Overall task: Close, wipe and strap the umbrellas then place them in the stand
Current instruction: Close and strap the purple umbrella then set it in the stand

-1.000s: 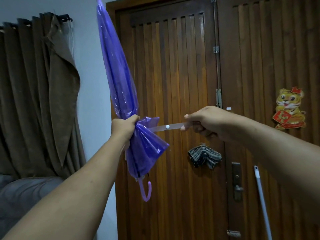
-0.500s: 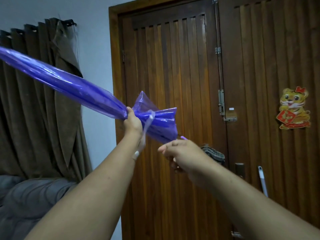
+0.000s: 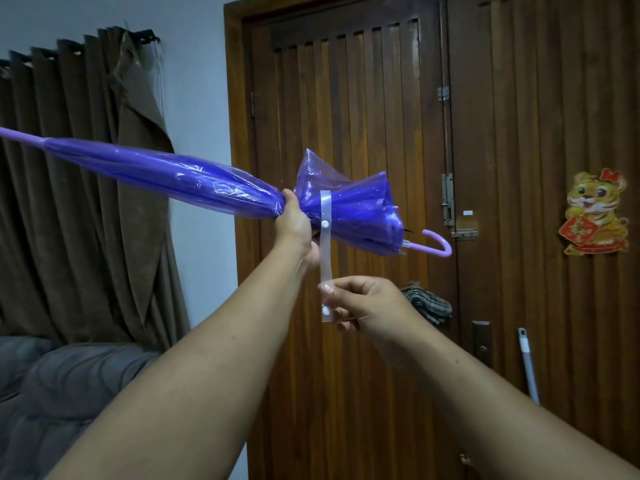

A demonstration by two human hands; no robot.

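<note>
- Left hand (image 3: 294, 225) clenched round the gathered canopy of the purple umbrella (image 3: 166, 174), gripping at the narrow waist just left of the strap (image 3: 325, 247); right hand (image 3: 363, 306) pinching the strap's free lower end between thumb and fingertips, snap stud just below the pinch.
- Umbrella held in the air in front of the wooden door (image 3: 346, 98), lying near level: tip reaching far left across the brown curtain (image 3: 86, 168), hooked handle (image 3: 438, 244) pointing right and slightly down.
- Canopy closed but loose, plastic flaring out right of the grip; strap hanging straight down from the canopy, not yet wrapped or snapped.
- Likely handling: light overall, long and a bit tip-heavy when held level; clear plastic skin soft, crinkly and probably slippery, so firm squeeze at the waist needed to keep folds bunched. Ribs and shaft stiff underneath.
- Strap thin, limp, translucent; best taken by the very end near the stud, kept taut while wound round the bundle.
- Both arms stretched well forward and up, left wrist turned so knuckles face near, right hand below and right of the left, wrist slightly bent.
- Checked cloth (image 3: 427, 303) hanging on the door below the umbrella; no stand in view.
</note>
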